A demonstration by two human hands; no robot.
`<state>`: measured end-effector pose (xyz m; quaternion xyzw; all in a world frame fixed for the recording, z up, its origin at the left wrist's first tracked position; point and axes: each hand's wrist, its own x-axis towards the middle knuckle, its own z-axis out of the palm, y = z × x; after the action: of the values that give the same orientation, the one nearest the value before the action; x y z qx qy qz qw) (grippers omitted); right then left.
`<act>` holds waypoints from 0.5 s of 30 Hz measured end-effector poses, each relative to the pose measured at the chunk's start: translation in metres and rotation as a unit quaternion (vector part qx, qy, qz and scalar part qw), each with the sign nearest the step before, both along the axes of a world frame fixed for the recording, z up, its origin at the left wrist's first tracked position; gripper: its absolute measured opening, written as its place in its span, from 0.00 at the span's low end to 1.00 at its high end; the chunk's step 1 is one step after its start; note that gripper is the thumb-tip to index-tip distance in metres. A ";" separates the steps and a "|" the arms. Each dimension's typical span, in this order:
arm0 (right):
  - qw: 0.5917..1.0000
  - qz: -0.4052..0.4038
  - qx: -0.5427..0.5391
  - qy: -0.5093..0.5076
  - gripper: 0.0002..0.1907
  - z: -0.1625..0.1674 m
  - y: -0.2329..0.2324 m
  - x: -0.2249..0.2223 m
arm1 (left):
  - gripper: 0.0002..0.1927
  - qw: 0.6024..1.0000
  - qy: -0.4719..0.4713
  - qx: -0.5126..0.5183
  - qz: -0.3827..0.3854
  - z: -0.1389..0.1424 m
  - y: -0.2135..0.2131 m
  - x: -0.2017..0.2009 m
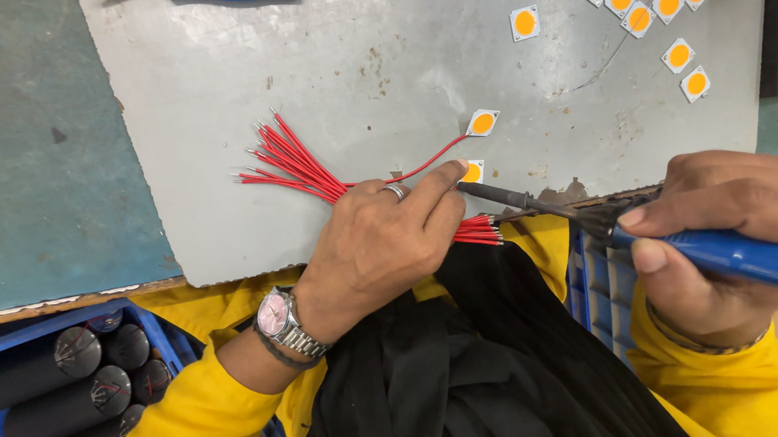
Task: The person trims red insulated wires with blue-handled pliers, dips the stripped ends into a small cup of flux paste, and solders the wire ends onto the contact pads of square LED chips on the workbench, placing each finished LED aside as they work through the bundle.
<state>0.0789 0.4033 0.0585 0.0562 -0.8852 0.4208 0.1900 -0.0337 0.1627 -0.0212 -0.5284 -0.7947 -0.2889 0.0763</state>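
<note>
Here your left hand (382,242) is closed around a bundle of red wires (297,166), forefinger pinning a square LED chip (472,172) to the grey counter (349,64). Your right hand (732,228) grips the blue soldering iron (725,252), tip just beside that chip.

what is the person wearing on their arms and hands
Both arms are in bright yellow sleeves. The left hand has a silver ring on one finger, and its wrist carries a silver metal-band wristwatch with a pinkish dial. The right hand shows a thin dark wristband.
</note>
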 end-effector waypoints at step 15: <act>0.995 -0.038 -0.078 0.049 0.11 -0.016 0.006 0.014 | 0.03 1.000 -0.005 -0.002 0.000 0.001 0.000 0.000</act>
<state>0.0927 0.4093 0.0428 0.0287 -0.8409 0.4775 0.2529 -0.0332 0.1628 -0.0202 -0.5273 -0.7953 -0.2905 0.0709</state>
